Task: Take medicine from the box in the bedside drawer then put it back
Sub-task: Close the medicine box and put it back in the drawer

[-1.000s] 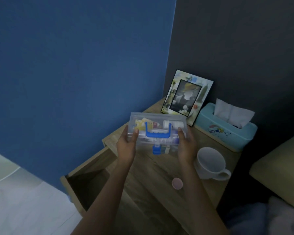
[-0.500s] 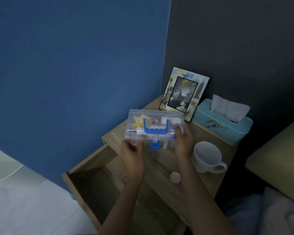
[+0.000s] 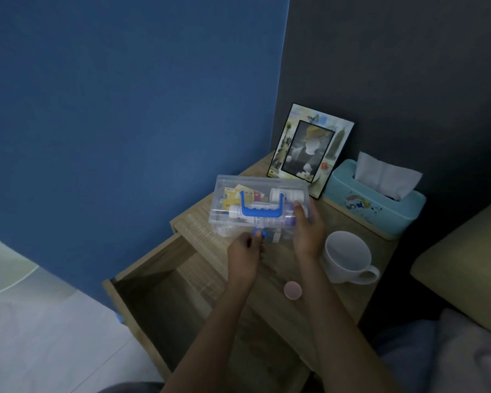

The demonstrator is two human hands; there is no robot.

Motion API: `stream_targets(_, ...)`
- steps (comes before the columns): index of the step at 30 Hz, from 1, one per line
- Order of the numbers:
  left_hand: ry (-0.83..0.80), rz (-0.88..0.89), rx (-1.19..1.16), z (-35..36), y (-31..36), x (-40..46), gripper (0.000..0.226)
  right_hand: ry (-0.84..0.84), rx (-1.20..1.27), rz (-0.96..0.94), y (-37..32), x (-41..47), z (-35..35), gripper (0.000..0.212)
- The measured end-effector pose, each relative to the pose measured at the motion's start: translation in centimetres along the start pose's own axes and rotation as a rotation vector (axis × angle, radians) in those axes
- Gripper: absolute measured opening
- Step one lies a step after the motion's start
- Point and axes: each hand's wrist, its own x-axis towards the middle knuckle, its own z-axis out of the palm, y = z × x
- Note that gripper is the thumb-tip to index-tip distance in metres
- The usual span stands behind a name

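Gripping box (image 3: pixel 255 205) edge, drawer (image 3: pixel 165 302) open

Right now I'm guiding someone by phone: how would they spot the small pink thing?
Find the wooden bedside table in the corner. On its top, near the front edge, just in front of the white mug, lies the pink cap. It is the only small, flat, round pink thing there.
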Motion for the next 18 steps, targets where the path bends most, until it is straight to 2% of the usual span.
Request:
stream_targets(6,0.098,0.057,0.195,0.6,2.1,1.6,0.035,0.001,0.013,0.010,0.3,0.4,0.0,0.030)
stream_targets(18,0.077,0.039,0.424,0.5,1.0,1.7,0.042,-0.050,0.053,0.031,-0.2,0.3,-0.3,0.033)
